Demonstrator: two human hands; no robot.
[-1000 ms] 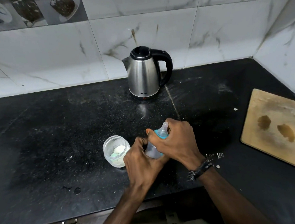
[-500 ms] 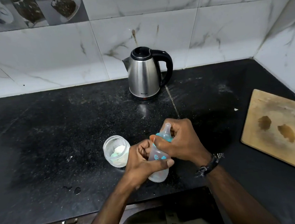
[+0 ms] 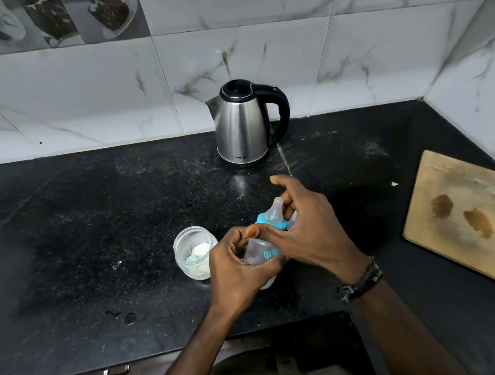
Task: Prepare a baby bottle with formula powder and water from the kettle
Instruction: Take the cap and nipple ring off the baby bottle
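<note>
Meanwhile, a clear baby bottle (image 3: 258, 250) with a teal collar and silicone teat is tilting above the black counter (image 3: 95, 229), near the kettle (image 3: 243, 125). The left hand (image 3: 238, 274) is gripping its body; the right hand (image 3: 306, 230) is pinching the collar, index finger extended. An open powder jar (image 3: 195, 252) is standing just beside.

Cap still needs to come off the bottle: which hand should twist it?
Right, probably. The right hand already sits at the teal collar under the nipple, thumb against it. The left hand is wrapped round the bottle body, so it suits bracing.
</note>
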